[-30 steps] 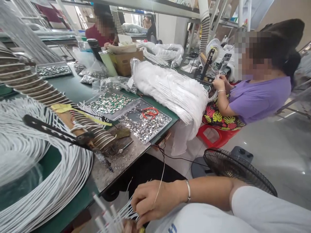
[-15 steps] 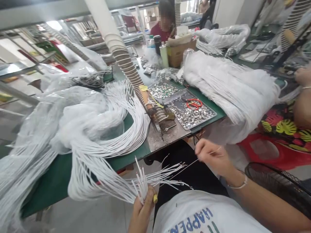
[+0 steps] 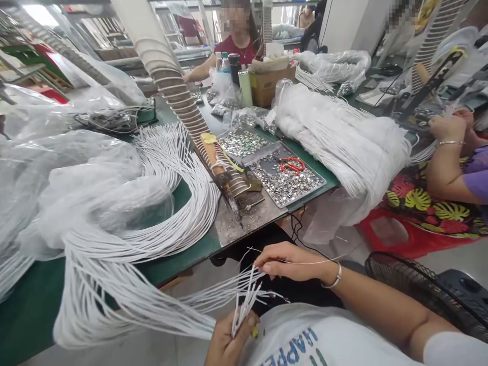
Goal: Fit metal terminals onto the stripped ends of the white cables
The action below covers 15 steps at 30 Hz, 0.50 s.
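Left hand (image 3: 224, 343): fingers closed around a bunch of white cable ends (image 3: 246, 300), upright from the fist | Right hand (image 3: 293, 263): fingers pinched on a thin wire strand (image 3: 305, 262) just above the bunch | Cables trail left of the fingers onto the green surface (image 3: 26, 310).

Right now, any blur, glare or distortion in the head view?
Head view: wide-angle bend, the duct leans and edges curve; glare blows out the plastic bags; left hand cut by the frame bottom; right hand and cables sharp; background soft.
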Available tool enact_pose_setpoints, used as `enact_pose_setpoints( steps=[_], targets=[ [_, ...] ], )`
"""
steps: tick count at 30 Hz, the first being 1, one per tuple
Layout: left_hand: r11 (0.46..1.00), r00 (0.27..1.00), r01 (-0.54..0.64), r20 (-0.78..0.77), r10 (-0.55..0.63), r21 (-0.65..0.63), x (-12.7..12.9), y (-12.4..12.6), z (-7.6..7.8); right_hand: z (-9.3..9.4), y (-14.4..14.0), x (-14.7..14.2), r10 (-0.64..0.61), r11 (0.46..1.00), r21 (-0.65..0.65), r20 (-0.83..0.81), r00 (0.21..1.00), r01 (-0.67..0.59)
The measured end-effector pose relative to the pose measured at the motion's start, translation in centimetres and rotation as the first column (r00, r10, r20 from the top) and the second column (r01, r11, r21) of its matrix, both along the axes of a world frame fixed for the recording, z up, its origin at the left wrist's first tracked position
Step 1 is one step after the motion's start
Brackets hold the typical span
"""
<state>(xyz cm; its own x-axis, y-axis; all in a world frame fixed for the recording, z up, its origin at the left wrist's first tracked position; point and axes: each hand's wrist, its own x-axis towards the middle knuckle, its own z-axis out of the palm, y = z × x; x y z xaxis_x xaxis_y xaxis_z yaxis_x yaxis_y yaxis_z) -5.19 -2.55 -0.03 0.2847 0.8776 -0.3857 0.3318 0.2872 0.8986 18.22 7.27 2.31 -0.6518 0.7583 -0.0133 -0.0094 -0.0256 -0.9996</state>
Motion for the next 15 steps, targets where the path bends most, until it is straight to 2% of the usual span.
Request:
enact_pose_setpoints(
  steps=[2, 5, 7, 11, 13, 15],
  targets=[
    [0.999, 0.999, 0.041, 0.009, -0.041, -0.005, 0.1, 0.1, -0.3, 0.0, 0.0, -0.7, -0.067, 0.998, -0.016, -0.045, 0.997, 0.067],
    [0.999, 1.0, 0.025, 0.003, -0.025, -0.022, 0.1, 0.0, -0.8, -0.1, -0.1, -1.5, -0.154, 0.987, -0.045, -0.078, 0.985, 0.151],
    [0.998, 1.0, -0.004, -0.008, 0.003, -0.057, 0.2, -0.2, -1.0, -0.1, -0.3, -1.4, -0.14, 0.99, -0.032, -0.085, 0.986, 0.138],
    [0.994, 0.998, -0.06, 0.003, 0.06, -0.089, 0.5, -0.2, -1.2, -0.3, -0.5, -1.1, -0.006, 0.997, 0.073, -0.06, 0.998, 0.01],
    [0.995, 0.998, -0.063, 0.024, 0.065, -0.083, 0.7, -0.1, -1.3, -0.4, -0.6, -1.2, -0.021, 0.999, 0.042, -0.073, 0.997, 0.024],
    [0.996, 1.0, -0.009, 0.028, 0.011, -0.092, 0.8, 0.0, -1.4, -0.3, -0.7, -1.4, -0.074, 0.997, -0.002, -0.074, 0.994, 0.074]
  ],
)
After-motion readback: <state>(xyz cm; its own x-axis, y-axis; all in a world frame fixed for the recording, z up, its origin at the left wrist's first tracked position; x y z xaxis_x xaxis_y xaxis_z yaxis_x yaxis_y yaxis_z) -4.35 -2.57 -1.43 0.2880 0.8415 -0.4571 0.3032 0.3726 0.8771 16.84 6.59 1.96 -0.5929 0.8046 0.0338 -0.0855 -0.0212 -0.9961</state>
